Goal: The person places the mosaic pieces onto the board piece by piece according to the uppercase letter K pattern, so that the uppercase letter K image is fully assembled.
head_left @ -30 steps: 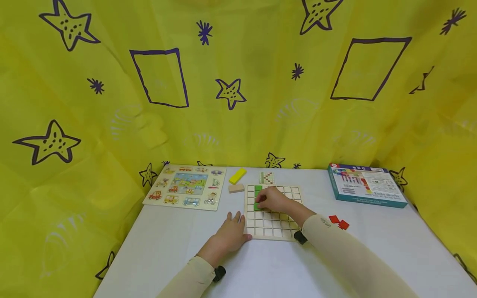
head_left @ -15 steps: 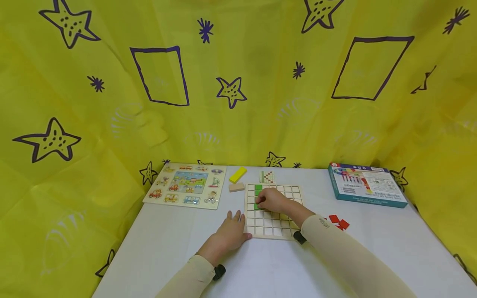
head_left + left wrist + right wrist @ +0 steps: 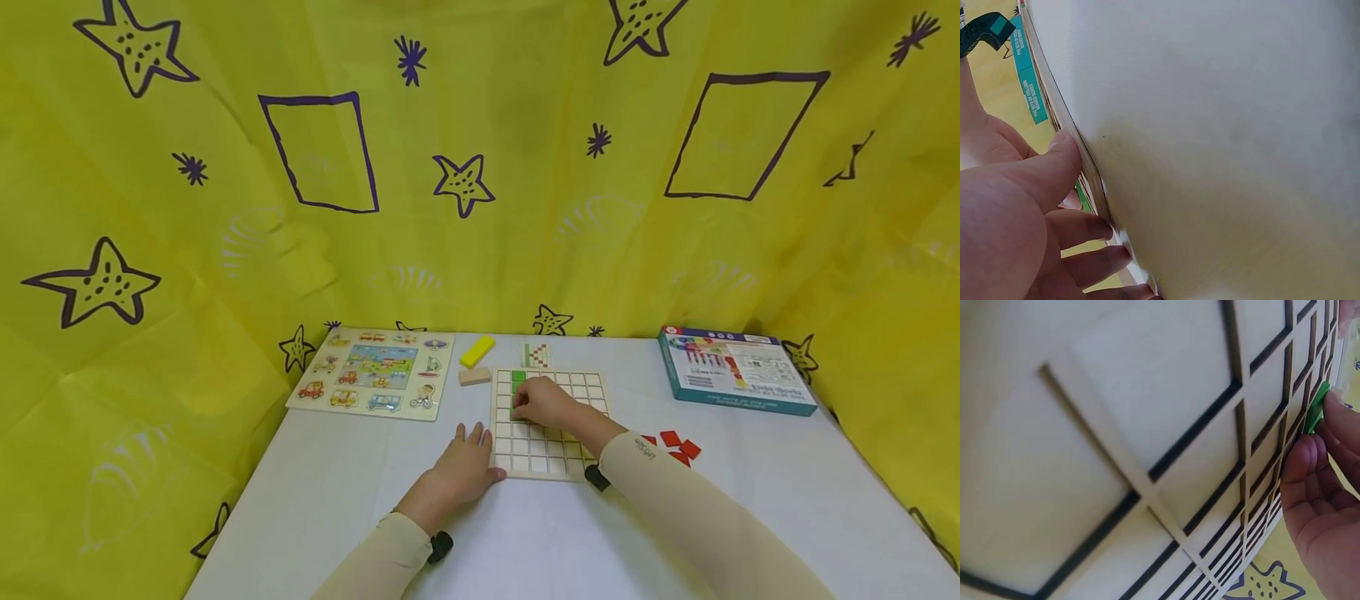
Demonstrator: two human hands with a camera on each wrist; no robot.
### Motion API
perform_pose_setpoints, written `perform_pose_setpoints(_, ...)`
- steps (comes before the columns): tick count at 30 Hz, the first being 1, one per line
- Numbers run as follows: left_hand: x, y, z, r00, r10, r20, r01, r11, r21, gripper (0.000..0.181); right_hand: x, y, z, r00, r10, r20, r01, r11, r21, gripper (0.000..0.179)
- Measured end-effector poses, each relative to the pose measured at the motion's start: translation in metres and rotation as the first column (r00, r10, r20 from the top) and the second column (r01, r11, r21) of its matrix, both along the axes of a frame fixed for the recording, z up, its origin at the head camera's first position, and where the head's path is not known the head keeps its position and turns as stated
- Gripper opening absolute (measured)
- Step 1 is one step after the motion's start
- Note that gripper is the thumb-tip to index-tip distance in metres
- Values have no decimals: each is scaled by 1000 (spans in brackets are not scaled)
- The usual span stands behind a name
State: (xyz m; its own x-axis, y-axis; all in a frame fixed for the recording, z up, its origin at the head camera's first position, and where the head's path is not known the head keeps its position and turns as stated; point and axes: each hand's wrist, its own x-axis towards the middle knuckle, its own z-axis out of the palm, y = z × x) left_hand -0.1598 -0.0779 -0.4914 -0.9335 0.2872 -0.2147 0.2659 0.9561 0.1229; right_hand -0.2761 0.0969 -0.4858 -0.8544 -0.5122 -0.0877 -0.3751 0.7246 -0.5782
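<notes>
At the far left of the desk (image 3: 352, 500), we find a puzzle board (image 3: 378, 367) with pictures of vehicles around a central scene. To its right and nearer, we locate the left hand (image 3: 459, 469): its fingers are spread apart along the left edge of the grid board (image 3: 540, 450), the thumb at the near-left corner. Beyond that hand, we note a plain wooden block (image 3: 474, 377) just beside the grid board's far-left corner, with a yellow block (image 3: 477, 352) farther back. In the grid board's second column from the left, we see green at the far end. There the right hand (image 3: 549, 403) has thumb and fingers clamped on a green tile (image 3: 1317, 407); we cannot tell whether that tile is fully seated. Just beyond the grid board lies a pattern card (image 3: 536, 356). To the right, we identify loose red tiles (image 3: 670, 438) beside the right sleeve (image 3: 660, 483) and, farther back, a teal-edged box (image 3: 738, 371).
</notes>
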Motion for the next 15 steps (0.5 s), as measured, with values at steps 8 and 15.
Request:
perform_pose_setpoints(8,1,0,3,1000,3,-1,-3,1000,3,73,1,7,2,999,27,29,-25,997,-70,9)
perform_pose_setpoints(15,1,0,2,1000,-7,-5,7,1000,8,73,1,7,0,990,137,-25,-138,990,-35,10)
